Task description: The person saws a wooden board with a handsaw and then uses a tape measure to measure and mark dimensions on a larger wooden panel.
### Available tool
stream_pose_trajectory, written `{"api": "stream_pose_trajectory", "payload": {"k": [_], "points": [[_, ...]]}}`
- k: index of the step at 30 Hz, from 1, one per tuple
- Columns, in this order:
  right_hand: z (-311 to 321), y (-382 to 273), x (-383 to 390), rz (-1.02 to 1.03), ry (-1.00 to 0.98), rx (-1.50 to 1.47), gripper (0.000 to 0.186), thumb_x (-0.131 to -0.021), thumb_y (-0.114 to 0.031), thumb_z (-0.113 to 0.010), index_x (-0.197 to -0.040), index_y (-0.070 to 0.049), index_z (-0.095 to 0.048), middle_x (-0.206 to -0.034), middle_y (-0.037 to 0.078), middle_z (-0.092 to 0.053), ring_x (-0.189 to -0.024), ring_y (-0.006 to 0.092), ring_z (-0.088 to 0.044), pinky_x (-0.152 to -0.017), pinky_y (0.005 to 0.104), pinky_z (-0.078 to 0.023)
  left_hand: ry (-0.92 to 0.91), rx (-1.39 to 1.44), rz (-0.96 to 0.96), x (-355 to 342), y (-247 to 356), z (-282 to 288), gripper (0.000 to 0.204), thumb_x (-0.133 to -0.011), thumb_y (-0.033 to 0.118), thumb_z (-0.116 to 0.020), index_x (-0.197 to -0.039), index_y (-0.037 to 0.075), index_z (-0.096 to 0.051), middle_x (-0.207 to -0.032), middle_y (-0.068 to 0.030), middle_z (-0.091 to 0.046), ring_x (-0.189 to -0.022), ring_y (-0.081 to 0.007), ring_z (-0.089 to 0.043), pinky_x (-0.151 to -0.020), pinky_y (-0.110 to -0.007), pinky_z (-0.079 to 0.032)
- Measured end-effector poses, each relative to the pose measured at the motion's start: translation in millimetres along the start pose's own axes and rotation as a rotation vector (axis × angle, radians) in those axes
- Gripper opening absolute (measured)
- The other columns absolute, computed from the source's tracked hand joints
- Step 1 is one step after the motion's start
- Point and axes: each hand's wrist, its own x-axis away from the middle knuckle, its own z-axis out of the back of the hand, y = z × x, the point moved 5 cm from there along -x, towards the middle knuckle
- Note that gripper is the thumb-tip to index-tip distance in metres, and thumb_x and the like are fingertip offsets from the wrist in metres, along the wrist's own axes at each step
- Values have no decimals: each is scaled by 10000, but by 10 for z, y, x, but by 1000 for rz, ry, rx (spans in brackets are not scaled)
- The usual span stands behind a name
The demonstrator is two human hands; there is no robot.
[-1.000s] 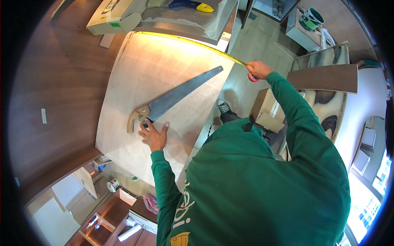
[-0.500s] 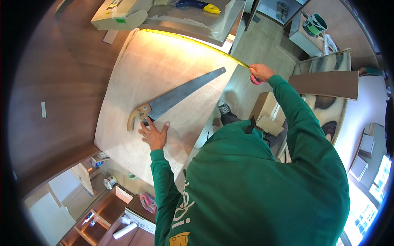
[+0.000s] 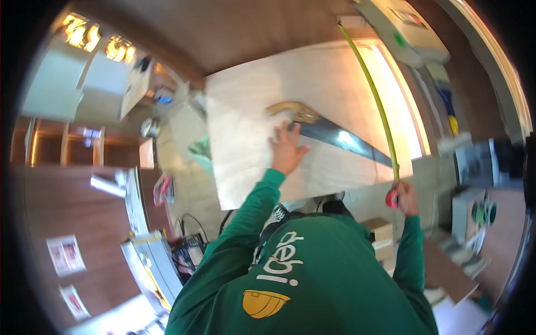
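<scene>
My right hand [image 3: 407, 196] is closed on a tape measure with a red case [image 3: 392, 198], just beyond the front edge of a pale plywood board [image 3: 240, 156]. Its yellow blade [image 3: 375, 92] is drawn out across the board's right part, past the far edge, and bows slightly. A handsaw [image 3: 346, 139] with a wooden handle [image 3: 298, 111] lies on the board, its tip close to the tape blade. My left hand [image 3: 286, 149] rests on the board with fingers spread, fingertips by the saw handle. A small dark thing shows at those fingertips, too blurred to name.
Right of the board is a surface with a cardboard box [image 3: 410, 33] and a blue and yellow tool [image 3: 446, 106]. A brown panel [image 3: 301, 22] rises behind the board. Shelving [image 3: 78, 139] and a pink bag [image 3: 163, 190] are at left. A bucket [image 3: 483, 213] stands at right.
My view has turned, so the board, saw and tape appear rotated. The tape stays drawn out in my right hand. My left hand remains spread beside the saw handle.
</scene>
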Motion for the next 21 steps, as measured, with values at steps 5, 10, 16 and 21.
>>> {"api": "stream_pose_trajectory", "payload": {"k": [5, 10, 16, 21], "points": [[-1081, -807, 465, 3, -307, -167, 350, -1046, -257, -585, -807, -7, -638, -797, 65, -677, -722, 122, -606, -657, 280, -492, -11, 1353, 237, 522, 475, 301, 774, -1031, 524, -586, -1570, 38, -314, -1561, -207, -408, -1424, -334, -465, -1179, -437, -392], [-2026, -1186, 801, -81, -669, 12, 390, -1034, -329, -618, -842, 2, -693, -715, 34, -647, -619, 92, -569, -582, 255, -454, 426, 2035, 347, 965, -128, 854, 453, -1099, 430, -489, -1339, 46, -509, -1138, -90, -656, -1012, -222, -691, -910, -346, -558], [-3188, -1549, 949, 49, -836, -67, 392, -1029, -392, -633, -1098, -8, -673, -811, 16, -636, -623, 76, -541, -580, 247, -440, 461, 1718, 231, 2001, -830, 1062, 402, -1118, 387, -458, -1294, 42, -570, -1008, -54, -692, -973, -180, -677, -885, -333, -552], [-4379, -2076, 1090, 261, -884, -163, 340, -1063, -317, -598, -1244, -29, -592, -904, 5, -644, -707, 66, -578, -606, 232, -470, 490, 1695, 208, 2690, -689, 808, 472, -1131, 413, -403, -1299, 10, -584, -1327, -113, -600, -1216, -216, -579, -1030, -349, -484]]}}
